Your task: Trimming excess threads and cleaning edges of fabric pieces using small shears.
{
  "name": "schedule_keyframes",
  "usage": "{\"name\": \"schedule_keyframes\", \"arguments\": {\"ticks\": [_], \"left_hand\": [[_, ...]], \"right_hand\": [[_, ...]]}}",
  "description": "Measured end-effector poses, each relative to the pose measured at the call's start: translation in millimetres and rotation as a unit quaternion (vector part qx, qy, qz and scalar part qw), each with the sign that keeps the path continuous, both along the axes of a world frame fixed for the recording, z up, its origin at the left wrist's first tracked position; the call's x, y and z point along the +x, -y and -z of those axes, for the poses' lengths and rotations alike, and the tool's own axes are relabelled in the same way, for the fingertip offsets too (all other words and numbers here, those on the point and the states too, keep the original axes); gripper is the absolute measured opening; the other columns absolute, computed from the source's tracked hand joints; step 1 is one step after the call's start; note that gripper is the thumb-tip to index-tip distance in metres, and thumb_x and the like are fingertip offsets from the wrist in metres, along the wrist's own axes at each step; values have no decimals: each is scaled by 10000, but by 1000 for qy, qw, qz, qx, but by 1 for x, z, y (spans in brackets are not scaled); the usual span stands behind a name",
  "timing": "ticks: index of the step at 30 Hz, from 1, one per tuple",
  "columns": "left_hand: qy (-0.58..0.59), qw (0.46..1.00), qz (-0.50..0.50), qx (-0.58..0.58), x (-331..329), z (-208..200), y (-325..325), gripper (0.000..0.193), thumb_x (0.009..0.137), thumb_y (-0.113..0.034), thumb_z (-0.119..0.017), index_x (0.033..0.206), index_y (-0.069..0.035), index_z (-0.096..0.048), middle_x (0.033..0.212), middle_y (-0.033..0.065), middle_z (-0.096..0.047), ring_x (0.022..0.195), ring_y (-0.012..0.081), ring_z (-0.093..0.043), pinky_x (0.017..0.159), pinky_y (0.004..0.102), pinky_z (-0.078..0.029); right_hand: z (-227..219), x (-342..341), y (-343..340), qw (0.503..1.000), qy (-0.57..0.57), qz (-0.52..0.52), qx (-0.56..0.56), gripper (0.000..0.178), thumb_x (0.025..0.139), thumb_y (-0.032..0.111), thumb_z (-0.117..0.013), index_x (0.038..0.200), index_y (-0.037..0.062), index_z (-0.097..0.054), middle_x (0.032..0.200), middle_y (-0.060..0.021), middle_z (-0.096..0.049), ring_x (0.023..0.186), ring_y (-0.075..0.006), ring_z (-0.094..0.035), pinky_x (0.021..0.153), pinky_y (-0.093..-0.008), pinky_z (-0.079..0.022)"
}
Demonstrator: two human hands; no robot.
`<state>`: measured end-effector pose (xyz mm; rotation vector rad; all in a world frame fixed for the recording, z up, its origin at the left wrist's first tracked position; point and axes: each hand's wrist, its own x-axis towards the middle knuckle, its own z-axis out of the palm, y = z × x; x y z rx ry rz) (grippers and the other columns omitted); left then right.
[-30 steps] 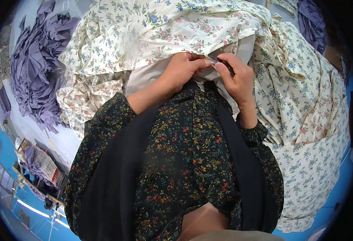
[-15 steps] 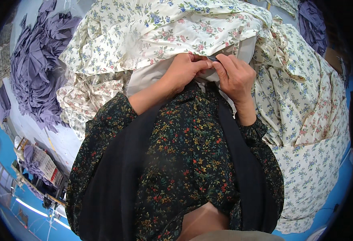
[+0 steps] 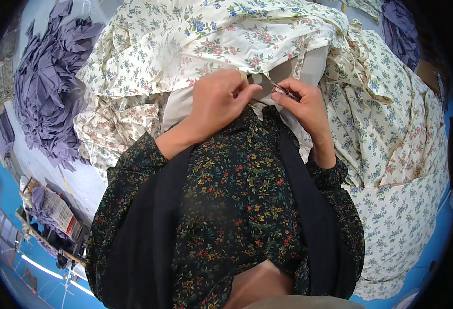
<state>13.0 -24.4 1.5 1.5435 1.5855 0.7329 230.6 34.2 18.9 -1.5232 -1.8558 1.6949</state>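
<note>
White floral cloth (image 3: 226, 44) with pink and blue flowers lies heaped before me, its lower edge hanging over a plain pale-grey piece of fabric (image 3: 315, 64). At that edge is my left hand (image 3: 219, 98), slightly blurred, its back turned up and thumb stretched to the right; its other fingertips are hidden. Just to the right, my right hand (image 3: 306, 100) grips small dark metal thread snips (image 3: 284, 89) between thumb and fingers. Their tip points up and left toward the cloth edge, close to it; I cannot tell if they touch.
A crumpled mound of purple-grey cloth (image 3: 51, 87) covers the left of the pale table (image 3: 41, 180). More blue-flowered cloth (image 3: 396, 221) drapes down on the right, with another purple-grey bundle (image 3: 400, 33) at the far right. A white basket (image 3: 62, 213) with cloth stands at the lower left.
My hands have drawn apart. The left has moved left and its thumb has come away from the right hand's fingers; the right has shifted slightly down, showing the snips' tip.
</note>
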Motion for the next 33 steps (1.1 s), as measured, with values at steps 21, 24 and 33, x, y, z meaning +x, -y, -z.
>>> {"name": "schedule_keyframes", "arguments": {"ticks": [21, 24, 33], "left_hand": [[-74, 957, 10, 281, -14, 12, -29, 184, 768, -101, -723, 923, -33, -652, 853, 93, -628, 836, 286, -601, 743, 354, -476], [63, 992, -9, 107, -17, 14, -41, 126, 851, -72, -656, 961, -16, -686, 846, 72, -670, 812, 244, -632, 770, 318, -489], [366, 910, -120, -151, -32, 10, -50, 165, 905, -112, -638, 1015, 1, -686, 932, 47, -691, 865, 90, -601, 814, 236, -467]], "right_hand": [[-20, 20, -54, 997, -51, 23, 47, 158, 803, 36, -715, 955, 11, -680, 729, 49, -585, 591, -15, -418, 523, -203, -343], [-53, 0, -78, 938, -43, 194, 283, 166, 815, 47, -719, 978, 34, -694, 754, 55, -608, 558, -3, -393, 489, -192, -320], [-8, -54, -29, 962, -106, 136, 212, 178, 826, 78, -724, 1000, 59, -689, 792, 41, -625, 660, -45, -520, 603, -187, -420]]}}
